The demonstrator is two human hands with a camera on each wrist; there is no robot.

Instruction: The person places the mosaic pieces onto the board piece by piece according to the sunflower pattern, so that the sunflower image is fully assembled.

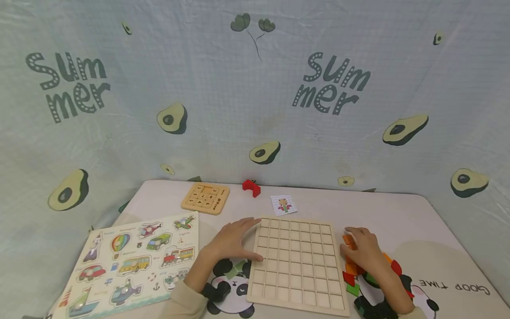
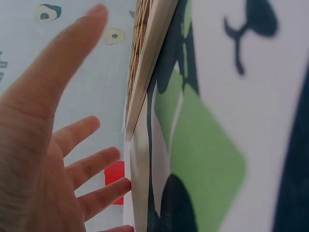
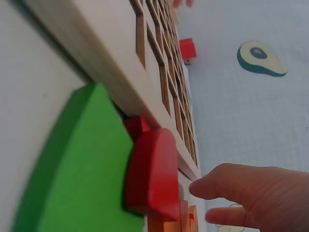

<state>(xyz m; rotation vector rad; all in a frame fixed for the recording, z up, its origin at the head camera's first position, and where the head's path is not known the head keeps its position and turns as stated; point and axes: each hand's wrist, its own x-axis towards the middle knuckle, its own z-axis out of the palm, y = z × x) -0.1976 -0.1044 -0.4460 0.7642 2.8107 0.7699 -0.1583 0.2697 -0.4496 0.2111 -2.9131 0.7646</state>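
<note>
A pale wooden grid board (image 1: 299,266) with rows of square cells lies flat in the middle of the table. At its left edge is my left hand (image 1: 233,241), thumb and fingers spread apart, fingertips close to the rim; contact is uncertain. My right hand (image 1: 364,252) hovers by the board's right side, over orange blocks (image 1: 350,268), its fingers loosely bent. In the right wrist view, a green block (image 3: 87,169) and a red block with a rounded side (image 3: 154,179) lie against the board's edge. The right fingertips there appear apart from these blocks.
Behind the board are a small pattern card (image 1: 283,205), a red arch block (image 1: 252,188) and a wooden number slide puzzle (image 1: 206,198). A vehicle picture puzzle (image 1: 135,261) covers the table's left. A printed curtain (image 1: 223,88) hangs behind the table.
</note>
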